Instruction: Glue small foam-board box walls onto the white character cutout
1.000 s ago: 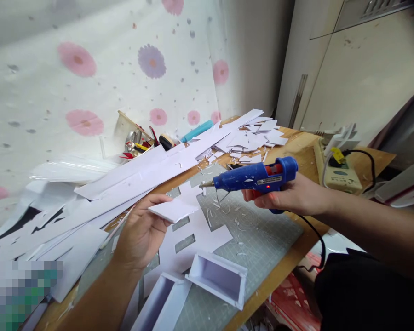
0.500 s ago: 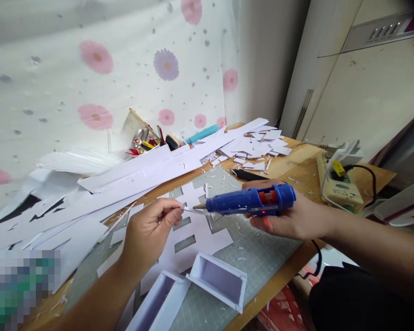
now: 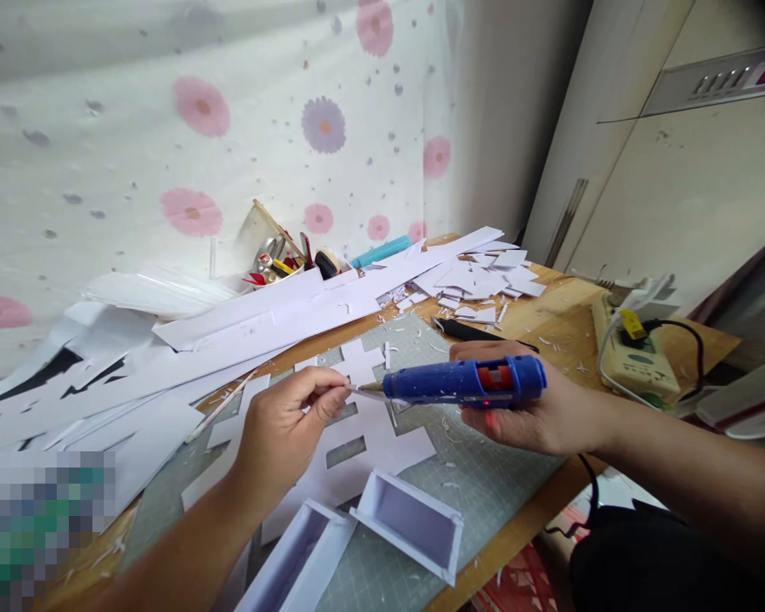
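Note:
My left hand (image 3: 293,425) pinches a thin white strip (image 3: 370,392) between thumb and fingertips. My right hand (image 3: 529,412) is wrapped round a blue glue gun (image 3: 462,382), whose small red light is lit. The gun's nozzle points left and sits at the strip, close to my left fingertips; whether it touches cannot be made out. Beneath the hands lies a white cut-out sheet (image 3: 388,450) with rectangular openings. Two open white boxes stand nearer to me: one box (image 3: 414,523) to the right and a longer box (image 3: 306,557) to the left.
A grey-green cutting mat (image 3: 510,493) covers part of the wooden table (image 3: 567,314). Long white sheets (image 3: 229,340) and a heap of scraps (image 3: 484,276) lie behind. A black-handled knife (image 3: 478,331) rests beyond the gun. A power strip (image 3: 637,357) stands at right.
The camera view has shifted slightly. The nozzle has moved a little along the strip toward my left fingertips. Both hands keep their holds.

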Available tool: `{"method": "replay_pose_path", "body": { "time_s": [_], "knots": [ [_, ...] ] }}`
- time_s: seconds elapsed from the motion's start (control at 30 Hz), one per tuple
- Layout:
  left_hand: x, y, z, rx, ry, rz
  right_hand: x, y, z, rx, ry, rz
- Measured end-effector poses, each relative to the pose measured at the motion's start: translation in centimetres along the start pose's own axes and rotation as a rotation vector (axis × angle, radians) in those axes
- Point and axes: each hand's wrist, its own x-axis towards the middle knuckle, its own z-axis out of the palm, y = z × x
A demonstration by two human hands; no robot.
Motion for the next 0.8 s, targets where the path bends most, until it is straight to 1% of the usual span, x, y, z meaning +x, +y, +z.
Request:
{"method": "replay_pose_path", "body": {
  "time_s": [0.4,0.63,0.8],
  "knots": [
    [-0.04,0.02,0.01,-0.010,0.011,-0.027,-0.11,0.01,-0.09,-0.002,-0.004,0.011],
    [0.12,-0.11,-0.05,-0.016,0.022,-0.007,-0.11,0.09,-0.23,-0.019,-0.017,0.020],
    [0.25,-0.13,0.00,-0.049,0.029,-0.044,-0.20,0.04,-0.55,-0.037,-0.026,0.024]
  ]
}}
